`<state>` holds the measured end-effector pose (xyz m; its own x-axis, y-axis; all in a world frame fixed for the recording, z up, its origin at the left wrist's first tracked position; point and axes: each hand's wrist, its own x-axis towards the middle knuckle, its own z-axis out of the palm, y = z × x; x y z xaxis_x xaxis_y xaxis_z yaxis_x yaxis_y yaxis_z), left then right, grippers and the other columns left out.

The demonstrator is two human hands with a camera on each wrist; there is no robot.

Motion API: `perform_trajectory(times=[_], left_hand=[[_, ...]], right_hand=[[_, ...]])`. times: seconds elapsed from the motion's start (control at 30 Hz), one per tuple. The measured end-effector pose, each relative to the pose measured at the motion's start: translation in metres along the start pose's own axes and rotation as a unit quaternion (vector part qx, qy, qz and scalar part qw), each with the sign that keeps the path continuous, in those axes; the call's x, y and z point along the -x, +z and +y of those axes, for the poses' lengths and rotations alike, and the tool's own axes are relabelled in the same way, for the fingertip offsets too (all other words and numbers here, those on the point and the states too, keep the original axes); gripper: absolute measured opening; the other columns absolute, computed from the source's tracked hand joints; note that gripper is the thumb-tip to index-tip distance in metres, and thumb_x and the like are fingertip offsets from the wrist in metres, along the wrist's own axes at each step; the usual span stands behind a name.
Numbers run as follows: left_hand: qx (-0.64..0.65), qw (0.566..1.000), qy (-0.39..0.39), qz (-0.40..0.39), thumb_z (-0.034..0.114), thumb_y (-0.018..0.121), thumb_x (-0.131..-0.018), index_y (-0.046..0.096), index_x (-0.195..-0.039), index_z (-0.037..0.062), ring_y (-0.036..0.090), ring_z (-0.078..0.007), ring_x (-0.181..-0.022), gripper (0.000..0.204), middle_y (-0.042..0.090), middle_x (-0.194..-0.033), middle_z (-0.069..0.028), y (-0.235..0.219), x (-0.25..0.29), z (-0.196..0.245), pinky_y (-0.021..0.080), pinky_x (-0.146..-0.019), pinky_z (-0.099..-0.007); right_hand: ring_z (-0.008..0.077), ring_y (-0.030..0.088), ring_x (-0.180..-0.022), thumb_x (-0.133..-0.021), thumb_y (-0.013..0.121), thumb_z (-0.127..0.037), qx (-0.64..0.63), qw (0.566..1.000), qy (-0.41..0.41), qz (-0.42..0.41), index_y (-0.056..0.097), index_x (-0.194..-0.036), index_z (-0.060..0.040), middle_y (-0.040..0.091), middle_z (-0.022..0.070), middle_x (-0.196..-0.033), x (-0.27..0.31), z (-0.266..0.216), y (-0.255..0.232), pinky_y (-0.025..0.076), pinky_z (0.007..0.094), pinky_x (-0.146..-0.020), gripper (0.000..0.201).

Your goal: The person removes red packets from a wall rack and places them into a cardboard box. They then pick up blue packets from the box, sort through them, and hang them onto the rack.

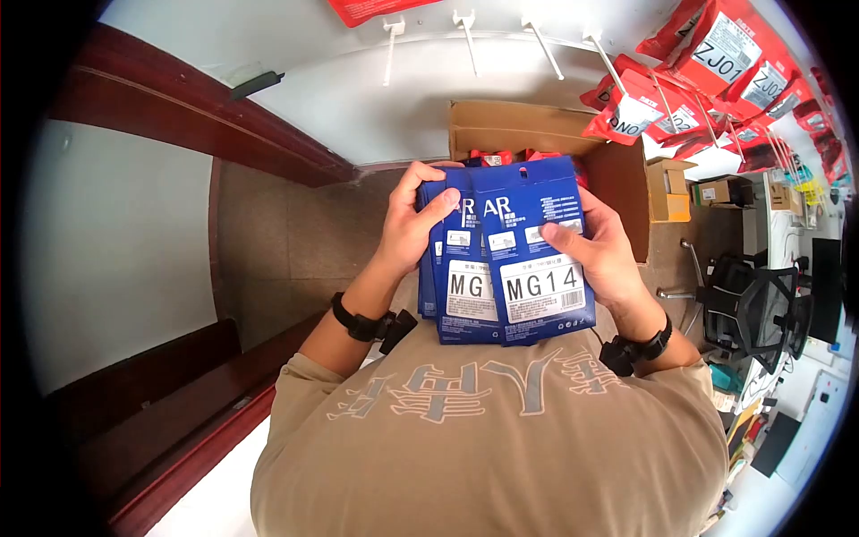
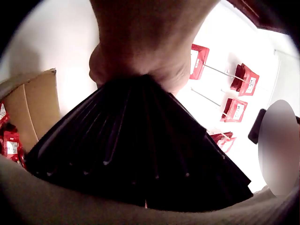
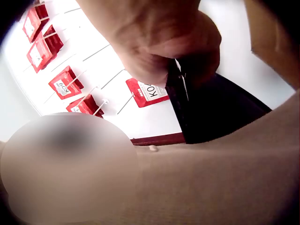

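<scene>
In the head view, several flat blue packets with white labels are held upright in front of the chest. My left hand (image 1: 410, 219) grips the left-hand stack (image 1: 465, 329), its thumb across the front near the top. My right hand (image 1: 604, 243) holds the front packet (image 1: 541, 327), marked MG14, by its right edge, thumb on its face. This packet overlaps the stack and covers part of a similar MG label. From the left wrist, the dark packets (image 2: 140, 140) fan out below the hand. The right wrist view shows a dark packet (image 3: 220, 110) under the curled fingers.
An open cardboard box (image 1: 619, 170) with red packets (image 1: 490, 158) inside stands beyond the hands. White hooks (image 1: 466, 40) stick out from the wall, and labelled red packets (image 1: 716, 54) hang at the upper right. A black chair (image 1: 747, 309) stands at the right.
</scene>
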<state>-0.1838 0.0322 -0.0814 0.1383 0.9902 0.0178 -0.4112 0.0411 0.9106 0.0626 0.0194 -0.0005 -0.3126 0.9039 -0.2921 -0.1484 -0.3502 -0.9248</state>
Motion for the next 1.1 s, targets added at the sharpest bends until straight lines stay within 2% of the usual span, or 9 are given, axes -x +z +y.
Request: perform_trajectory(times=[0.07,0.17,0.23,0.43,0.7,0.8,0.9,1.0,1.1], left_hand=[[0.007,1.000,0.014,0.006,0.010,0.063,-0.095,0.053,-0.103,0.0041,0.059,-0.0116,-0.094,0.014,0.060,-0.120,-0.0104,-0.006,0.003,0.002,0.051,-0.081,-0.0264],[-0.049,0.998,-0.004,0.036,0.012,0.060,-0.098,0.055,-0.107,0.0039,0.058,-0.0104,-0.094,0.013,0.061,-0.117,-0.0085,-0.023,0.010,0.002,0.049,-0.082,-0.0252],[-0.033,0.999,0.008,0.035,0.014,0.058,-0.099,0.055,-0.111,0.0038,0.056,-0.0095,-0.095,0.016,0.061,-0.115,-0.0070,-0.026,0.012,0.003,0.047,-0.085,-0.0244],[-0.026,0.999,-0.005,0.046,0.012,0.059,-0.098,0.056,-0.111,0.0046,0.056,-0.0071,-0.088,0.015,0.061,-0.113,-0.0056,-0.040,0.022,0.012,0.047,-0.077,-0.0220],[-0.002,0.999,0.003,0.046,0.012,0.061,-0.097,0.055,-0.105,0.0044,0.057,-0.0069,-0.089,0.013,0.061,-0.114,-0.0067,-0.037,0.021,0.016,0.050,-0.077,-0.0233],[-0.004,0.999,0.000,0.051,0.012,0.062,-0.097,0.055,-0.103,0.0044,0.057,-0.0067,-0.088,0.012,0.061,-0.115,-0.0070,-0.038,0.021,0.014,0.050,-0.076,-0.0232],[-0.010,0.999,-0.026,0.047,0.013,0.061,-0.097,0.056,-0.103,0.0042,0.057,-0.0065,-0.089,0.012,0.061,-0.114,-0.0070,-0.042,0.023,0.013,0.049,-0.077,-0.0230],[-0.072,0.995,0.010,0.063,0.016,0.060,-0.099,0.057,-0.103,0.0036,0.054,-0.0047,-0.085,0.014,0.061,-0.105,-0.0035,-0.042,0.024,0.011,0.047,-0.075,-0.0215],[-0.021,0.997,-0.052,0.057,0.025,0.062,-0.098,0.055,-0.106,0.0045,0.053,-0.0078,-0.093,0.023,0.059,-0.104,-0.0026,-0.049,0.033,0.017,0.046,-0.082,-0.0247]], right_hand=[[0.0120,0.065,-0.093,-0.090,0.066,-0.002,0.009,1.000,-0.007,-0.007,0.058,-0.122,0.0020,0.069,0.0080,-0.107,-0.002,0.003,0.006,0.052,0.0278,-0.086,0.034],[0.0128,0.064,-0.095,-0.090,0.063,0.001,-0.069,0.997,-0.034,0.004,0.054,-0.124,0.0017,0.067,0.0076,-0.109,-0.005,0.005,0.012,0.051,0.0279,-0.087,0.035],[0.0130,0.063,-0.096,-0.090,0.063,0.001,-0.091,0.994,-0.060,0.020,0.053,-0.125,0.0001,0.067,0.0073,-0.110,-0.008,0.006,0.010,0.051,0.0286,-0.088,0.036],[0.0169,0.067,-0.099,-0.090,0.064,-0.013,-0.110,0.986,-0.108,0.066,0.049,-0.133,0.0006,0.067,0.0096,-0.114,-0.009,-0.011,-0.020,0.053,0.0309,-0.091,0.047],[0.0173,0.068,-0.099,-0.090,0.064,-0.011,-0.140,0.985,-0.095,0.043,0.048,-0.134,-0.0002,0.066,0.0109,-0.115,-0.005,-0.016,-0.015,0.055,0.0316,-0.090,0.047],[0.0140,0.065,-0.096,-0.090,0.066,-0.007,-0.098,0.989,-0.087,0.062,0.051,-0.130,-0.0020,0.067,0.0077,-0.111,-0.011,-0.003,0.003,0.052,0.0303,-0.089,0.043],[0.0114,0.061,-0.100,-0.091,0.066,-0.002,0.029,0.991,-0.122,0.044,0.052,-0.126,-0.0016,0.065,0.0052,-0.111,-0.017,0.014,0.032,0.049,0.0282,-0.090,0.037],[0.0122,0.060,-0.102,-0.088,0.072,-0.001,-0.008,0.997,-0.066,-0.046,0.051,-0.124,-0.0011,0.064,0.0067,-0.112,-0.017,0.009,0.050,0.049,0.0292,-0.092,0.041],[0.0140,0.067,-0.089,-0.086,0.076,-0.005,-0.008,1.000,-0.017,0.004,0.053,-0.119,0.0007,0.069,0.0087,-0.101,-0.026,0.000,0.052,0.055,0.0282,-0.080,0.041]])
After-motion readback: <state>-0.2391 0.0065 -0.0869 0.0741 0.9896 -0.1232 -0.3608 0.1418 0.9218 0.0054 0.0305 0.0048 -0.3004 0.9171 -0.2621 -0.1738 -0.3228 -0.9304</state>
